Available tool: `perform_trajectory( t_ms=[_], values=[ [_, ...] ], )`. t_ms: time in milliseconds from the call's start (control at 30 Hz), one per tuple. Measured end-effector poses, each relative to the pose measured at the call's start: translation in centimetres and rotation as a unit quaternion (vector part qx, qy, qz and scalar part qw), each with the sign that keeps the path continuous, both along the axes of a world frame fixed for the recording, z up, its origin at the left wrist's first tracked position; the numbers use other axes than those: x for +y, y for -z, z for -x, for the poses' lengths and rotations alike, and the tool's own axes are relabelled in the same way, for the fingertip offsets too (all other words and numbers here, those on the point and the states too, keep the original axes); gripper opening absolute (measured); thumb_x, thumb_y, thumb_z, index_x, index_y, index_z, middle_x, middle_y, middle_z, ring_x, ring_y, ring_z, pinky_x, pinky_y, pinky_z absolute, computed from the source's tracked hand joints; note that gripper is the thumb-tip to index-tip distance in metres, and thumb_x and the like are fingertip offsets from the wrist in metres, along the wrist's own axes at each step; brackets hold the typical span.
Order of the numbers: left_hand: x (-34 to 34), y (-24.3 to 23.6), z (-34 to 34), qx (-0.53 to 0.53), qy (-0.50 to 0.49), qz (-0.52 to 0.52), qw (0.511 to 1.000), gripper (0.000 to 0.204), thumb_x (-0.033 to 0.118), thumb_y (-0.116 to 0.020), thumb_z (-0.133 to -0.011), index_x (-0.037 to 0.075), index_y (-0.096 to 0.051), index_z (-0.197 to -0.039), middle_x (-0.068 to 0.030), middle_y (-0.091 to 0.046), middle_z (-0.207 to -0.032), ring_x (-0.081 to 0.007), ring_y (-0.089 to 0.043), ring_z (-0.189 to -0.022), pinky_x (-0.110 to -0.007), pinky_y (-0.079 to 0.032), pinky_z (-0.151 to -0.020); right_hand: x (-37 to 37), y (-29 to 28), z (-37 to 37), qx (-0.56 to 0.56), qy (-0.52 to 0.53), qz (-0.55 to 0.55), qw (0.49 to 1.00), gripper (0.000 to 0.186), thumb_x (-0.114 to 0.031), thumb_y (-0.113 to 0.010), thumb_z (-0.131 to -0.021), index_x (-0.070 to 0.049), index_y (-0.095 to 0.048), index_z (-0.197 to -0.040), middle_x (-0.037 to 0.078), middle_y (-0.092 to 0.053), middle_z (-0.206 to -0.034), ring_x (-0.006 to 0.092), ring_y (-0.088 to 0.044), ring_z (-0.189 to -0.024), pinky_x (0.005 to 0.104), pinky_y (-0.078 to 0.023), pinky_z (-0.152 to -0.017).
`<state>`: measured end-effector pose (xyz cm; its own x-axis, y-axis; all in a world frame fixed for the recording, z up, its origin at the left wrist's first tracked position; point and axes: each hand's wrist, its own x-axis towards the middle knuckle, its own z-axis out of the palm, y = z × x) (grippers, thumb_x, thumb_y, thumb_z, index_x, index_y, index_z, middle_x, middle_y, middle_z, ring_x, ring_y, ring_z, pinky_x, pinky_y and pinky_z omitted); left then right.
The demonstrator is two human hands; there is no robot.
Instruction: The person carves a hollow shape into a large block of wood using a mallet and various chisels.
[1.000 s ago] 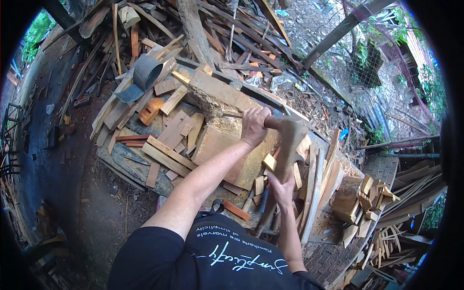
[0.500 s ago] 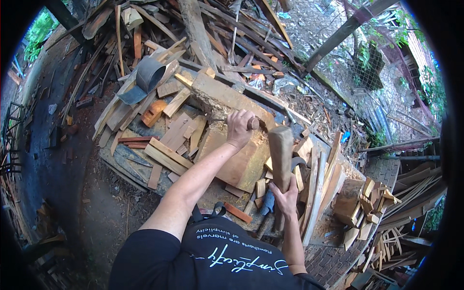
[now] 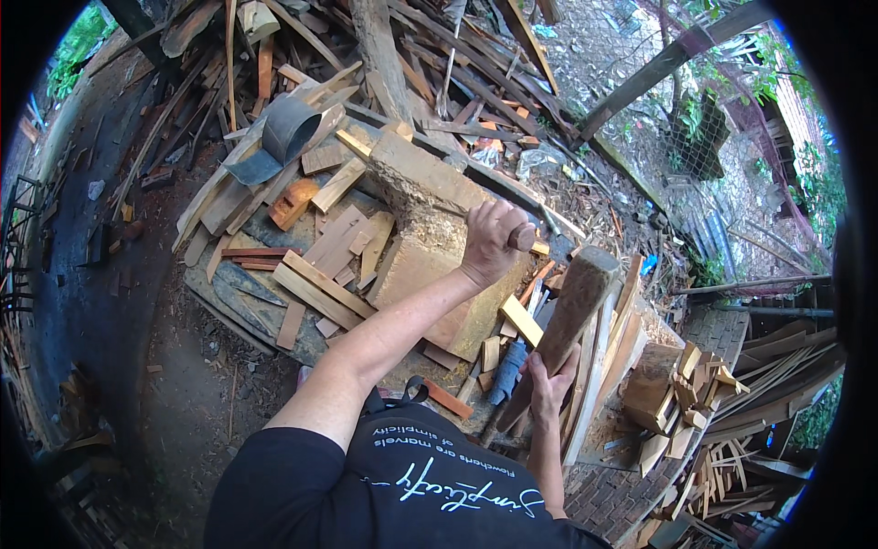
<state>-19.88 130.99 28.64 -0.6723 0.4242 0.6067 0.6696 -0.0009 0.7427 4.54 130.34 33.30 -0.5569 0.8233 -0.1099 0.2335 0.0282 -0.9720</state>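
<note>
My left hand (image 3: 491,240) grips a chisel by its wooden handle (image 3: 522,236); the blade reaches up-left over a large wooden block (image 3: 428,291) with a rough, chipped recess at its middle. My right hand (image 3: 551,384), fingers closed, holds a long, heavy wooden mallet (image 3: 579,297) raised at the block's right, apart from the chisel. A blue cloth-like bundle (image 3: 508,373) lies left of the mallet. Loose offcuts (image 3: 325,297) and an orange wooden piece, possibly a plane, (image 3: 291,203) lie left of the block.
A cluttered work surface (image 3: 224,297) holds planks and a curved metal sheet (image 3: 291,142). Scrap timber (image 3: 457,64) is heaped behind, split wood (image 3: 663,393) at right. A wire fence (image 3: 704,137) and slanting post (image 3: 668,73) stand back right; a dark path (image 3: 101,247) runs left.
The mallet was beside the chisel handle; it has swung away to the right and now stands apart. My left hand, with the chisel, shifted left, then back to the right.
</note>
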Motion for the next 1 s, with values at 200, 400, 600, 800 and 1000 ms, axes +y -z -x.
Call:
perform_trajectory(
  t_ms=[200,400,600,800,1000],
  values=[
    [0.0,0.0,-0.1,-0.015,-0.005,0.003,1.0,0.021,0.016,-0.071,-0.079,0.015,-0.052,-0.087,-0.0026,-0.053,-0.081,-0.0271,-0.052,-0.081,-0.04,-0.038,-0.076,-0.4,-0.5,0.3,-0.005,0.003,0.005,1.0,0.042,-0.013,-0.067,-0.086,-0.005,-0.039,-0.116,0.007,-0.058,-0.08,0.0151,-0.061,-0.062,0.0272,-0.051,-0.056],
    [-0.2,2.1,1.7,-0.015,0.115,0.077,0.99,0.017,0.011,-0.068,-0.071,0.014,-0.054,-0.081,-0.0035,-0.058,-0.077,-0.0259,-0.058,-0.079,-0.039,-0.039,-0.07,-0.2,-1.7,0.8,0.047,0.024,-0.032,0.998,0.049,-0.015,-0.07,-0.084,-0.004,-0.038,-0.119,0.009,-0.058,-0.079,0.0164,-0.059,-0.063,0.0284,-0.051,-0.06],
    [-0.3,2.0,1.6,-0.024,0.128,0.06,0.99,0.017,0.01,-0.067,-0.071,0.013,-0.056,-0.083,-0.0047,-0.059,-0.077,-0.0266,-0.059,-0.081,-0.039,-0.04,-0.072,1.0,1.9,0.9,0.039,0.022,-0.156,0.987,0.04,-0.017,-0.071,-0.084,-0.002,-0.048,-0.113,0.008,-0.058,-0.075,0.0156,-0.059,-0.06,0.0263,-0.047,-0.052],
    [-1.1,2.5,2.1,-0.01,0.143,0.069,0.987,0.017,0.008,-0.067,-0.071,0.012,-0.055,-0.082,-0.0051,-0.059,-0.077,-0.0282,-0.06,-0.08,-0.04,-0.041,-0.072,0.0,0.0,1.4,-0.009,0.049,0.058,0.997,0.046,-0.01,-0.071,-0.082,-0.005,-0.042,-0.117,0.008,-0.058,-0.085,0.0159,-0.061,-0.064,0.0281,-0.051,-0.054],
    [-0.7,2.0,1.9,-0.012,0.14,0.088,0.986,0.019,0.007,-0.068,-0.07,0.012,-0.055,-0.082,-0.0047,-0.059,-0.076,-0.0277,-0.06,-0.079,-0.04,-0.042,-0.071,0.2,2.5,1.5,-0.052,-0.021,0.023,0.998,0.054,-0.013,-0.074,-0.08,-0.003,-0.043,-0.123,0.011,-0.06,-0.095,0.0157,-0.061,-0.076,0.028,-0.051,-0.062]
  ],
)
